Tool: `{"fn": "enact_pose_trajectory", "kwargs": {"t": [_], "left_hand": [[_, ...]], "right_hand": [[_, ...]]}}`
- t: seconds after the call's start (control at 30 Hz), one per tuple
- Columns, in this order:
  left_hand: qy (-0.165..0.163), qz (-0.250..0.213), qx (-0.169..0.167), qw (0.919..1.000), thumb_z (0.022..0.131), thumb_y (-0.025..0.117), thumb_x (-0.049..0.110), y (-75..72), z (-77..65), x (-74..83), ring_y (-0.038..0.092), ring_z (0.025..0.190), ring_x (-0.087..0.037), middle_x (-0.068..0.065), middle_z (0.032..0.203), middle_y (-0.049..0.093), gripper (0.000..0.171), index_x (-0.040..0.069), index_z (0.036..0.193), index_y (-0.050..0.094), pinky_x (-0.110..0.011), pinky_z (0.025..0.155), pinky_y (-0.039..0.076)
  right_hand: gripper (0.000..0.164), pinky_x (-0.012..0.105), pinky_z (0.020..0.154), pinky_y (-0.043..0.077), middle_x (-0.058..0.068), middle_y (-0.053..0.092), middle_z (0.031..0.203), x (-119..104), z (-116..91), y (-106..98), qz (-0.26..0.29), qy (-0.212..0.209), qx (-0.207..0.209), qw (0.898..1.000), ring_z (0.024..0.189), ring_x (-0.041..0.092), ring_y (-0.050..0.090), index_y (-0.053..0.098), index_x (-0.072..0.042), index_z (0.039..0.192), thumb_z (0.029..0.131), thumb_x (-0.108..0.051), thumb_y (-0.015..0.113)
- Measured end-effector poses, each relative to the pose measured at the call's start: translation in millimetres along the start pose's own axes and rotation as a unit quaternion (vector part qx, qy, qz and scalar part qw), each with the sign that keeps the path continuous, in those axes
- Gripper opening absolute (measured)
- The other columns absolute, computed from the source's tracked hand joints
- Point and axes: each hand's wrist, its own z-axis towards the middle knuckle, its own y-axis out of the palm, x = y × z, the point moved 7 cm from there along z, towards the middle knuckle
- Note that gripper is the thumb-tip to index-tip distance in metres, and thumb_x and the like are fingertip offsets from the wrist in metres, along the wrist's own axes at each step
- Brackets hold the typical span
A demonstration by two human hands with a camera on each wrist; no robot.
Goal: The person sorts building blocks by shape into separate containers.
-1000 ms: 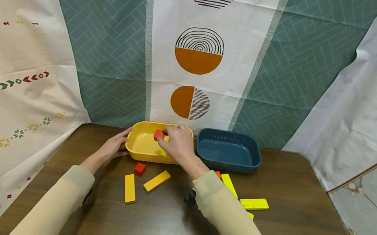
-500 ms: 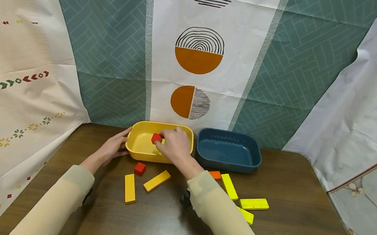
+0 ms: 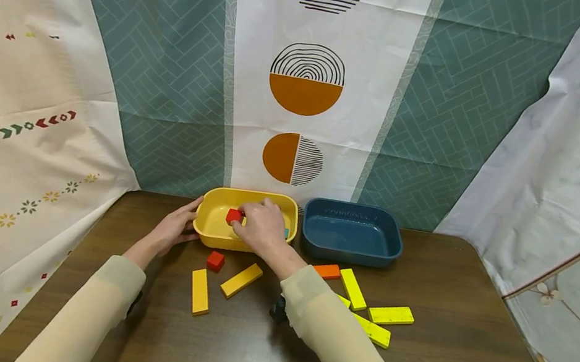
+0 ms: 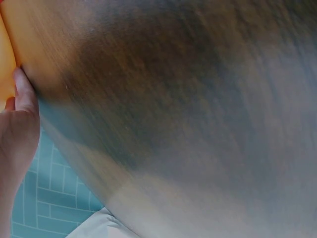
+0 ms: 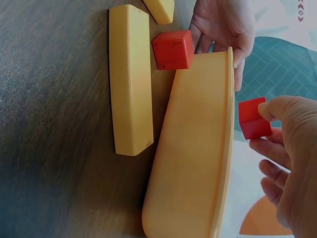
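My right hand (image 3: pixel 262 227) pinches a red cube (image 3: pixel 233 217) between thumb and fingertips over the yellow tray (image 3: pixel 208 237). In the right wrist view the held cube (image 5: pixel 254 118) shows beyond the tray's rim. At the tray's left end my left hand (image 3: pixel 174 227) rests with extended fingers against the outer wall. The left wrist view has this hand (image 4: pixel 22 116) at its left edge, fingertips on the tray. A second red cube (image 3: pixel 215 260) lies on the table before the tray. A small blue-green piece (image 3: pixel 286 232) shows inside the tray, partly hidden by my right hand.
A dark blue tray (image 3: pixel 348 257) stands right of the yellow one. Two orange-yellow blocks (image 3: pixel 199 292) lie in front. An orange block (image 3: pixel 328 271) and several bright yellow blocks (image 3: pixel 390 315) lie to the right, partly under my right forearm. Patterned cloth (image 3: pixel 179 95) hangs behind the table.
My right hand has moved left and a little nearer with the red cube, lower over the yellow tray. More of the orange and yellow blocks shows beside the sleeve. My left hand stays put.
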Motion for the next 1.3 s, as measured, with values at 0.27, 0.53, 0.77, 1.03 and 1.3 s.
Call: {"fn": "enact_pose_trajectory", "kwargs": {"t": [0.27, 0.53, 0.77, 1.03, 1.3], "left_hand": [[0.003, 0.001, 0.000, 1.0000, 0.111, 0.035, 0.025, -0.2, -0.7, -0.1, 0.047, 0.135, -0.033, -0.008, 0.170, 0.012, 0.057, 0.030, 0.165, 0.016, -0.054, 0.109, 0.042], [0.005, 0.004, -0.001, 1.0000, 0.111, 0.035, 0.025, 1.4, -2.2, 1.5, 0.043, 0.139, -0.038, -0.009, 0.171, 0.012, 0.058, 0.030, 0.165, 0.016, -0.054, 0.109, 0.041], [0.005, -0.001, -0.002, 1.0000, 0.111, 0.034, 0.024, 1.7, -2.6, 2.2, 0.041, 0.140, -0.039, -0.009, 0.171, 0.011, 0.058, 0.029, 0.165, 0.016, -0.056, 0.110, 0.040], [-0.002, 0.004, 0.001, 1.0000, 0.111, 0.034, 0.024, 0.6, -2.2, -0.4, 0.042, 0.140, -0.039, -0.008, 0.171, 0.010, 0.057, 0.029, 0.166, 0.016, -0.054, 0.109, 0.042], [0.002, 0.006, 0.002, 1.0000, 0.111, 0.034, 0.024, -0.5, -0.5, 0.7, 0.044, 0.139, -0.038, -0.006, 0.171, 0.013, 0.057, 0.029, 0.166, 0.018, -0.053, 0.108, 0.043]], "right_hand": [[0.033, 0.031, 0.077, 0.040, -0.007, 0.073, 0.093, -2.9, -0.7, 3.2, -0.002, 0.001, -0.007, 1.000, 0.086, 0.017, 0.048, 0.079, -0.017, 0.112, 0.091, -0.042, 0.075], [0.038, 0.032, 0.080, 0.043, -0.005, 0.076, 0.106, 0.6, -1.7, 1.4, -0.002, -0.002, -0.004, 1.000, 0.091, 0.018, 0.053, 0.077, -0.017, 0.122, 0.092, -0.041, 0.074], [0.039, 0.033, 0.082, 0.045, -0.004, 0.075, 0.111, 6.2, -2.5, -5.1, -0.001, 0.000, 0.004, 1.000, 0.094, 0.019, 0.055, 0.076, -0.017, 0.124, 0.093, -0.040, 0.073], [0.040, 0.033, 0.089, 0.047, -0.004, 0.075, 0.113, 12.2, -4.6, -23.2, 0.020, -0.002, -0.001, 1.000, 0.102, 0.019, 0.057, 0.074, -0.017, 0.126, 0.093, -0.040, 0.073], [0.038, 0.032, 0.081, 0.049, -0.006, 0.075, 0.107, 27.8, -15.1, -52.3, 0.028, -0.006, 0.032, 0.999, 0.098, 0.016, 0.057, 0.075, -0.020, 0.126, 0.093, -0.040, 0.074]]}}
